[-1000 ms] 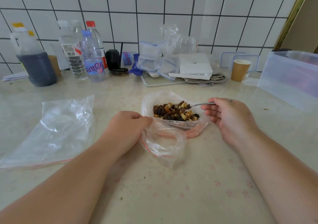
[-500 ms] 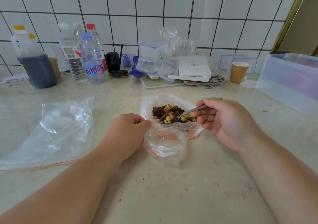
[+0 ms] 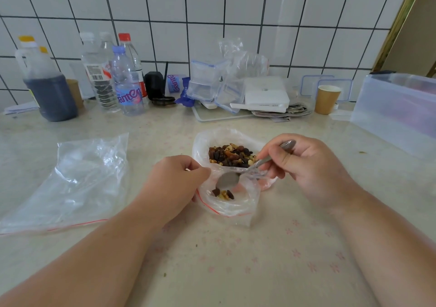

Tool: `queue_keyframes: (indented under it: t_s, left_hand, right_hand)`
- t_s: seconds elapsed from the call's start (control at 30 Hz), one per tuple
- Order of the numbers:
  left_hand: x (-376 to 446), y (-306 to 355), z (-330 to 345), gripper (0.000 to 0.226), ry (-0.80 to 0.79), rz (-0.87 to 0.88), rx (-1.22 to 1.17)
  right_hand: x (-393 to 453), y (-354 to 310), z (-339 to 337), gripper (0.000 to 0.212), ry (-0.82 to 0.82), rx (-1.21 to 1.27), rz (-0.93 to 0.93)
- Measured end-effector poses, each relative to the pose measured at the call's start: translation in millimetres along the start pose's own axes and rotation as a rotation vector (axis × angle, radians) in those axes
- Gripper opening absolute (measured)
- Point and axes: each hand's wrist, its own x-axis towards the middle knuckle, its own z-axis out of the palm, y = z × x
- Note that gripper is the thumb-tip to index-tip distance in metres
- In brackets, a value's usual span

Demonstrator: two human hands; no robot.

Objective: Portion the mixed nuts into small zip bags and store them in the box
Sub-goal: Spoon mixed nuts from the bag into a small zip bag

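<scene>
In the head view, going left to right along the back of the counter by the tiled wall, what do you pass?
Dark-liquid jug → water bottles → black holder → stacked clear containers → white box → paper cup → translucent storage box.

At centre frame I saw the small zip bag (image 3: 232, 202), clear with a red seal line, held open-mouthed with a few nuts (image 3: 223, 193) inside. Just above it sat the mixed nuts (image 3: 230, 155) heaped in a clear bag (image 3: 200, 145). The translucent box (image 3: 396, 110) stood at the right edge.
</scene>
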Motion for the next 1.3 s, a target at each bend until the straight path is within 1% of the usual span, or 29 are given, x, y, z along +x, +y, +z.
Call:
queue_keyframes:
  t_s: [0.1, 0.13, 0.17, 0.23, 0.3, 0.33, 0.4, 0.47, 0.6, 0.67, 0.77, 0.83, 0.97, 1.07, 1.13, 1.3]
  left_hand:
    - [1, -1, 0, 0.014, 0.008, 0.002, 0.009]
    - [1, -1, 0, 0.014, 0.014, -0.002, 0.009]
    - [2, -1, 0, 0.015, 0.019, -0.007, 0.009]
    - [3, -3, 0, 0.016, 0.022, -0.011, 0.019]
    - [3, -3, 0, 0.017, 0.021, -0.01, 0.02]
    - [3, -3, 0, 0.017, 0.022, -0.01, 0.018]
    - [3, -3, 0, 0.018, 0.032, -0.009, 0.026]
    - [3, -3, 0, 0.019, 0.041, -0.004, 0.052]
    - [4, -2, 0, 0.022, 0.048, -0.003, 0.068]
    - [4, -2, 0, 0.021, 0.051, -0.005, 0.066]
    - [4, -3, 0, 0.017, 0.04, 0.0, 0.055]
    - [4, -3, 0, 0.017, 0.042, 0.004, 0.054]
    - [4, -2, 1, 0.018, 0.048, 0.004, 0.073]
    - [4, -2, 1, 0.016, 0.044, 0.007, 0.087]
    - [4, -2, 1, 0.016, 0.041, 0.009, 0.081]
    - [4, -2, 1, 0.018, 0.044, 0.006, 0.07]
  right_hand:
    - [5, 0, -7, 0.021, 0.202, 0.226, -0.003]
    - [6, 1, -10, 0.022, 0.272, 0.262, 0.004]
    - [7, 3, -12, 0.021, 0.336, 0.245, 0.013]
    - [7, 7, -14, 0.02, 0.444, 0.051, 0.047]
    - [7, 11, -14, 0.017, 0.493, -0.198, 0.089]
    - [7, 13, -13, 0.016, 0.489, -0.289, 0.103]
    - [8, 16, -11, 0.015, 0.465, -0.391, 0.121]
    - [9, 19, -9, 0.013, 0.435, -0.438, 0.138]
    - [11, 22, -5, 0.016, 0.306, -0.532, 0.151]
    - [14, 23, -5, 0.018, 0.31, -0.506, 0.191]
    - [17, 24, -11, 0.024, 0.446, -0.368, 0.218]
    - [18, 24, -15, 0.025, 0.484, -0.318, 0.228]
    - [20, 28, -14, 0.026, 0.454, -0.22, 0.267]
    - [21, 32, -7, 0.024, 0.331, -0.265, 0.261]
    - [22, 33, -6, 0.025, 0.316, -0.282, 0.249]
    - [23, 34, -16, 0.024, 0.498, -0.129, 0.283]
